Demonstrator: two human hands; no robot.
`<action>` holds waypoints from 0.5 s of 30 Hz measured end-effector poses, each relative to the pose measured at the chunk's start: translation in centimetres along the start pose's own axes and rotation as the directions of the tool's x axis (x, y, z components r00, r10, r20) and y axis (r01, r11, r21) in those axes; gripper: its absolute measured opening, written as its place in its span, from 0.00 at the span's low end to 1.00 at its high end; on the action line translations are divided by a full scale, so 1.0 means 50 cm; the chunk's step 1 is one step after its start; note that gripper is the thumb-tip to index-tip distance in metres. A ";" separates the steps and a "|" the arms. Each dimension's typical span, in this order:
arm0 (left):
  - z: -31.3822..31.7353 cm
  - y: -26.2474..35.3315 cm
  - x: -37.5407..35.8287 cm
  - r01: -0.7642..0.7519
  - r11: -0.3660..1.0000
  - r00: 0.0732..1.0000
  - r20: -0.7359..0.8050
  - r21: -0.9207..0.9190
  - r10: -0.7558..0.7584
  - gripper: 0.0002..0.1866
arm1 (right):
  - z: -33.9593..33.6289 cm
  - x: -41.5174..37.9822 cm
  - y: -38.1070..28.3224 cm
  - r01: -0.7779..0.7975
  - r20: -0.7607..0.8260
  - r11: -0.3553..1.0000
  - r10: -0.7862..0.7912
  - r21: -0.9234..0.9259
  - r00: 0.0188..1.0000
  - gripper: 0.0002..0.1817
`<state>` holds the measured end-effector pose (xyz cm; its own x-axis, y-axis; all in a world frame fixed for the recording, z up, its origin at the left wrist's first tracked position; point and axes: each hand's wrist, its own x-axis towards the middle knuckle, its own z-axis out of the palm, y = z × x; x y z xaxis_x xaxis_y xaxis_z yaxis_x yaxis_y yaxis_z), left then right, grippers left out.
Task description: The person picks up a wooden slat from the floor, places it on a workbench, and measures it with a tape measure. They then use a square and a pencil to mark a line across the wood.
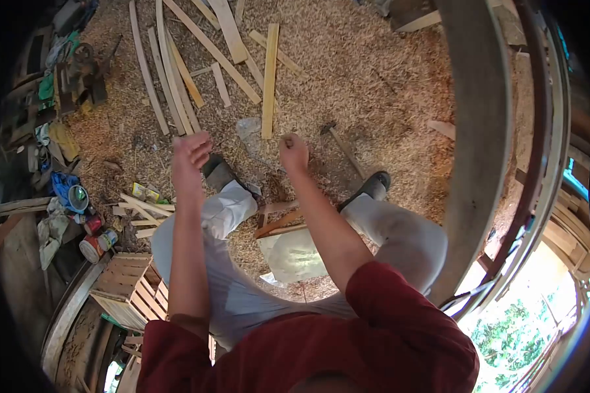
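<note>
My left hand is raised in front of me with its fingers loosely bent and slightly apart, and I see nothing in it. Long thin wooden strips lie on the ground just past its fingertips. To the right, my right hand is closed, thumb against curled fingers; whatever is inside is hidden. Close beyond it lies a yellowish wooden slat. A hammer with a wooden handle rests on the shavings to the right of that hand, its handle end near my shoe.
Wood shavings cover the ground. A thick wooden beam runs along the right. Between my legs are a pale panel and wood pieces. At left stand a slatted wooden crate, cans and piled clutter.
</note>
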<state>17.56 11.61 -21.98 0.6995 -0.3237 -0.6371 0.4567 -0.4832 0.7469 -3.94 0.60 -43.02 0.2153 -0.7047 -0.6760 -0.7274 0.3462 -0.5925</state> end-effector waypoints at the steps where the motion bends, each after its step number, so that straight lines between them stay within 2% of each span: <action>1: -0.001 0.007 -0.002 0.000 1.000 1.000 -0.006 0.001 0.000 0.41 | 0.025 0.008 0.018 0.001 0.006 1.000 -0.001 0.000 1.000 0.20; 3: -0.013 0.020 -0.012 -0.291 0.943 0.956 0.071 0.163 0.283 0.45 | 0.064 0.032 0.015 0.024 -0.001 0.997 -0.024 -0.077 1.000 0.22; 4: -0.020 0.028 -0.014 -0.307 0.938 0.952 0.057 0.162 0.302 0.45 | 0.102 0.066 0.036 0.046 0.006 0.996 -0.046 -0.070 0.999 0.22; 6: -0.031 0.035 -0.029 -0.433 0.891 0.894 -0.059 0.132 0.444 0.45 | 0.173 0.121 0.091 0.087 -0.055 0.970 -0.103 -0.228 0.993 0.24; 7: -0.036 0.036 -0.044 -0.450 0.883 0.885 -0.065 0.133 0.461 0.45 | 0.200 0.133 0.101 0.105 -0.056 0.970 -0.120 -0.219 0.991 0.24; 9: -0.043 0.038 -0.083 -0.548 0.834 0.829 -0.094 0.064 0.552 0.44 | 0.228 0.128 0.090 0.034 -0.189 0.921 -0.115 -0.387 0.975 0.31; 10: -0.042 0.036 -0.103 -0.575 0.816 0.810 -0.100 0.060 0.578 0.44 | 0.230 0.129 0.088 0.059 -0.197 0.925 -0.142 -0.375 0.970 0.31; 12: -0.038 0.031 -0.148 -0.634 0.772 0.768 -0.092 0.035 0.634 0.41 | 0.237 0.136 0.108 0.050 -0.174 0.921 -0.126 -0.386 0.977 0.39; 13: -0.036 0.027 -0.165 -0.669 0.742 0.742 -0.080 -0.033 0.665 0.38 | 0.238 0.136 0.117 0.072 -0.190 0.925 -0.152 -0.374 0.970 0.39; 15: -0.021 0.021 -0.199 -0.732 0.680 0.681 -0.066 -0.030 0.730 0.36 | 0.226 0.136 0.123 0.063 -0.173 0.909 -0.146 -0.413 0.974 0.48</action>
<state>11.67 15.18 -14.63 0.8456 -0.5193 0.1240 -0.1851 -0.0673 0.9804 0.39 4.91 -56.21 0.2034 -0.8443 -0.4957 -0.9163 0.0143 -0.4003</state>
